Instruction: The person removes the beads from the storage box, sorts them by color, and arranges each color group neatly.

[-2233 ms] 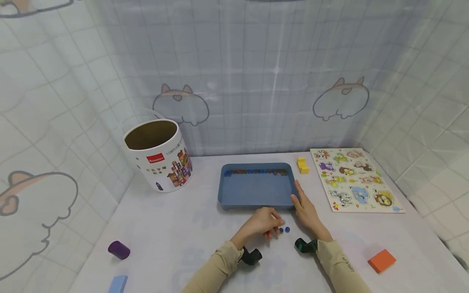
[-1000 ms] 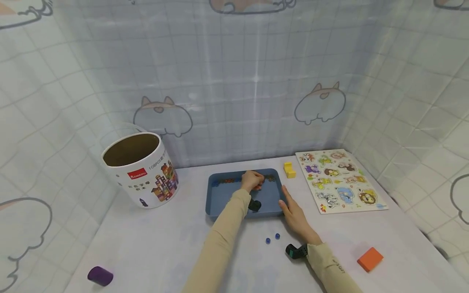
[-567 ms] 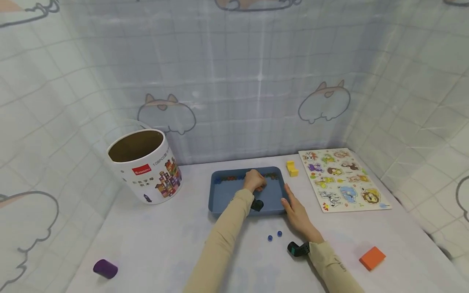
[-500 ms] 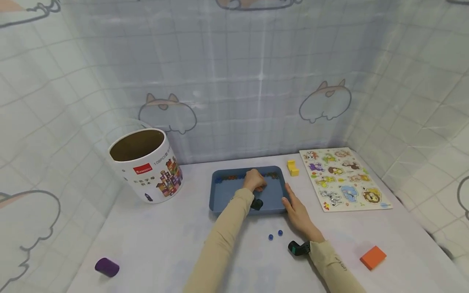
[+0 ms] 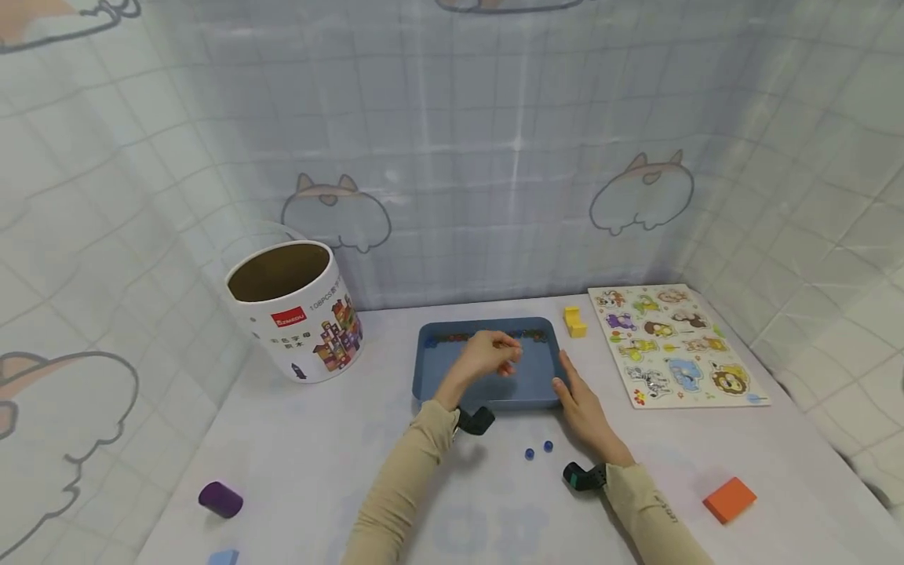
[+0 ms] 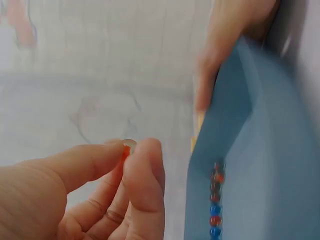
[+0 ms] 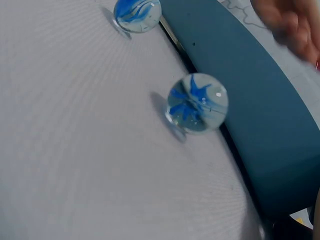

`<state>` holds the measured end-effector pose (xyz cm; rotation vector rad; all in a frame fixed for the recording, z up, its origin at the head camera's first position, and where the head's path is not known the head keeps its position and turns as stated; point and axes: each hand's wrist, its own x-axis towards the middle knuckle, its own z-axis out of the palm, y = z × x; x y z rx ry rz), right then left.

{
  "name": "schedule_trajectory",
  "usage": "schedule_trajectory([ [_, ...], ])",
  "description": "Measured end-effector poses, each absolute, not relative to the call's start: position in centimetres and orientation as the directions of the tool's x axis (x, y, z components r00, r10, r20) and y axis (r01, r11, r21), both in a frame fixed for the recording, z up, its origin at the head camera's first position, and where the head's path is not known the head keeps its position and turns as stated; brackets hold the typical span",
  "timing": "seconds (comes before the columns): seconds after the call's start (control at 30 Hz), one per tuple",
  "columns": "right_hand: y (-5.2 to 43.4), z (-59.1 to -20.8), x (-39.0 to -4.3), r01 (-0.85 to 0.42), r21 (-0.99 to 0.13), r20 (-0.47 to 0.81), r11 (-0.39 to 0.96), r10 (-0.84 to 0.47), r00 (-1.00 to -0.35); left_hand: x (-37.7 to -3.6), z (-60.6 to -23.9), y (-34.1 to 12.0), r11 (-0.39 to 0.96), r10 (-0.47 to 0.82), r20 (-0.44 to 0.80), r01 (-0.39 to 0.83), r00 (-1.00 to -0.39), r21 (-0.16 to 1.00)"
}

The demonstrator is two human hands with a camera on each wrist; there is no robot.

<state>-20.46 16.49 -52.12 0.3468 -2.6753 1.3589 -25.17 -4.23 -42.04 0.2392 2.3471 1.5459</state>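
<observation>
My left hand [image 5: 487, 355] hovers over the blue tray [image 5: 487, 402], pinching a clear marble with an orange swirl [image 6: 129, 144] between thumb and forefinger. Along the tray's far wall runs a row of red, brown and blue marbles [image 6: 215, 210], partly hidden behind that hand in the head view. My right hand [image 5: 586, 412] rests against the tray's right side, fingers straight and thumb near the rim. Two clear marbles with blue swirls, one nearer [image 5: 530, 453] and one beside it [image 5: 548, 446], lie on the table just in front of the tray.
A white printed bucket [image 5: 304, 329] stands at back left, a yellow block [image 5: 575, 322] behind the tray's right corner. An animal puzzle board [image 5: 671, 345] lies at right. Purple cylinder [image 5: 220, 500], light-blue block [image 5: 223, 557] and orange block [image 5: 730, 501] lie nearer.
My left hand went from beside the two blue-swirl marbles to the row at the tray's far wall, then rose back toward me. My right hand stays at the tray; the head view shifted slightly.
</observation>
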Motion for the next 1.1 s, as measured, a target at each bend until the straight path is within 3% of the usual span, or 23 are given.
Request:
schedule_trajectory([
  [0.3,17.0,-52.0,-20.5,-0.258,-0.778,0.219,0.572,-0.137,-0.966,-17.0,-44.5,-3.7,0.448,0.545,-0.189,0.094,-0.817,0.889],
  [0.47,17.0,-52.1,-20.5,-0.264,-0.773,0.229,0.576,-0.136,-0.964,-14.5,-46.8,-2.7,0.509,0.584,-0.265,0.092,-0.767,0.856],
  [0.9,16.6,-52.0,-20.3,-0.254,-0.781,0.21,0.571,-0.143,-0.967,-13.3,-47.6,-3.0,0.524,0.582,-0.274,0.095,-0.766,0.846],
  [1.1,16.6,-52.1,-20.3,-0.246,-0.781,0.203,0.574,-0.139,-0.969,-14.2,-47.3,-3.7,0.557,0.484,-0.197,0.126,-0.853,0.821],
])
